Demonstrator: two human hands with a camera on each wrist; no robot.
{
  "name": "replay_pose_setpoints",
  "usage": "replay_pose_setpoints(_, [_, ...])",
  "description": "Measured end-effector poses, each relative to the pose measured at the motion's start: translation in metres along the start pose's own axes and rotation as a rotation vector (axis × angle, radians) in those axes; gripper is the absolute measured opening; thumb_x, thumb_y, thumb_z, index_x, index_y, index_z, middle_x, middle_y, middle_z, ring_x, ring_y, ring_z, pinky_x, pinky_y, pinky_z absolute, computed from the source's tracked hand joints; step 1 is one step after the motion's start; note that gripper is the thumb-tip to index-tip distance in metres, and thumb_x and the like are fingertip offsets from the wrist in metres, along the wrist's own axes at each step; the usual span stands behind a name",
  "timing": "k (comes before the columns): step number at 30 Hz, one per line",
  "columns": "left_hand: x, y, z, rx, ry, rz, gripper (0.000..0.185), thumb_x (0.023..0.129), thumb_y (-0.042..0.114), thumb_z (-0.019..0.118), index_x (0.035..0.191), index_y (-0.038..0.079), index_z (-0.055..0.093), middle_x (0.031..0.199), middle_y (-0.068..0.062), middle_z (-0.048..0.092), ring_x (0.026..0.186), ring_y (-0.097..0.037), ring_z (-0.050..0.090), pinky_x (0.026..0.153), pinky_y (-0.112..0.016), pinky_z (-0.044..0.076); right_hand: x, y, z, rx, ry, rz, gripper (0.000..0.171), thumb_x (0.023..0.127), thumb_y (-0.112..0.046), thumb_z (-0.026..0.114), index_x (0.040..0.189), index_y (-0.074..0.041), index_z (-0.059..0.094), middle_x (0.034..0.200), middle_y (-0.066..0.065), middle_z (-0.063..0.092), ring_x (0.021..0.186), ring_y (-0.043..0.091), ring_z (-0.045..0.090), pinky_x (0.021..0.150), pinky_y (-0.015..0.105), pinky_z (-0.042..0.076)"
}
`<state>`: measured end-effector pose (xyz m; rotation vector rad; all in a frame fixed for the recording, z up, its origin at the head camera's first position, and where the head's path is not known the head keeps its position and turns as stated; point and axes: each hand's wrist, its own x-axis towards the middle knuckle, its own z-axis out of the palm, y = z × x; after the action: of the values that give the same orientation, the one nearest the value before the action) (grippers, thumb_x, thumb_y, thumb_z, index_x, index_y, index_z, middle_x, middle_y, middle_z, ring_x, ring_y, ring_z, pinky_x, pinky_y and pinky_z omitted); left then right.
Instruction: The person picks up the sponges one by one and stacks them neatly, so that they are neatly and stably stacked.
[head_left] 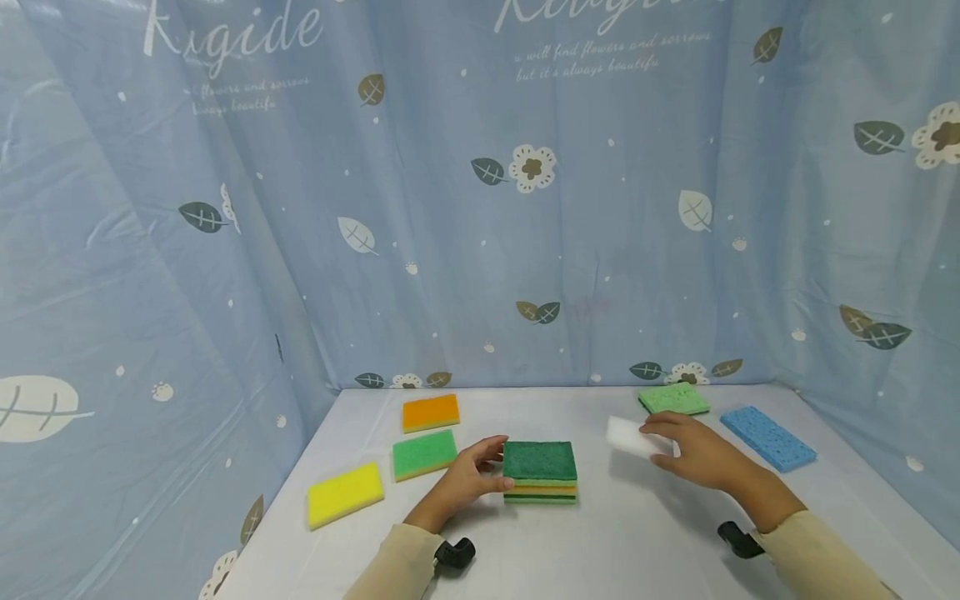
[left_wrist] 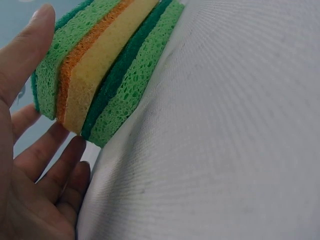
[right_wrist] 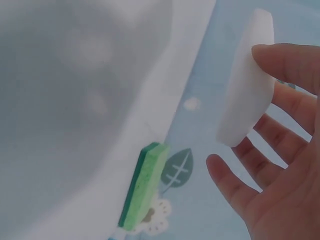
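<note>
1. A stack of sponges sits near the middle of the white table; its top is dark green, with yellow, orange and green layers showing at the side.
2. The left hand rests against the stack's left side, thumb at the top edge and fingers straight and relaxed beside it, not curled round it.
3. The right hand pinches a white sponge between thumb and fingers, to the right of the stack and apart from it; it seems to be lifted off the table, though the head view does not settle that.
4. Left of the stack lie an orange sponge, a green sponge and a yellow sponge, each apart from the others.
5. Near the far right edge lie a light green sponge and a blue sponge.
6. A blue curtain printed with leaves and flowers surrounds the table.
</note>
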<state>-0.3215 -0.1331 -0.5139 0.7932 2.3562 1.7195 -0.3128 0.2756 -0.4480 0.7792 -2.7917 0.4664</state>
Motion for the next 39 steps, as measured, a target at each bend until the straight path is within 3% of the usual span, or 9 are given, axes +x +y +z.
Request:
replay_pose_setpoints(4, [-0.001,0.004,-0.001,-0.007,-0.006,0.013,0.071,0.083,0.019,0.079,0.145,0.008,0.044,0.131,-0.013,0.057,0.116,-0.031,0.054,0.099,-0.055,0.04,0.005,-0.009,0.001,0.003,0.0,-0.023,0.043,0.084,-0.024,0.077,0.122,-0.007,0.067,0.129,0.014,0.056,0.12,0.041,0.05,0.093,0.06,0.042])
replay_pose_setpoints(14, [0.004,-0.014,0.0,0.01,0.007,0.0,0.075,0.083,0.023,0.08,0.146,0.007,0.043,0.131,-0.003,0.058,0.116,-0.023,0.054,0.099,-0.045,0.042,0.014,-0.023,0.008,0.012,0.008,-0.047,0.04,0.085,-0.023,0.076,0.121,-0.01,0.068,0.13,0.009,0.056,0.12,0.037,0.05,0.094,0.059,0.042])
replay_pose_setpoints(31, [0.002,-0.015,-0.002,0.026,0.003,-0.004,0.076,0.083,0.027,0.079,0.147,0.009,0.043,0.132,-0.002,0.057,0.116,-0.022,0.054,0.099,-0.044,0.042,0.026,-0.053,0.018,0.085,0.004,-0.08,0.039,0.084,-0.024,0.076,0.12,-0.013,0.069,0.13,0.004,0.055,0.121,0.031,0.05,0.093,0.055,0.045])
replay_pose_setpoints(39, [0.003,-0.015,-0.002,0.038,0.008,0.008,0.076,0.082,0.029,0.08,0.146,0.008,0.044,0.132,-0.003,0.057,0.116,-0.022,0.054,0.099,-0.042,0.042,0.033,-0.06,0.025,0.101,-0.012,-0.148,0.038,0.084,-0.024,0.076,0.121,-0.014,0.068,0.13,0.002,0.054,0.121,0.029,0.049,0.093,0.053,0.045])
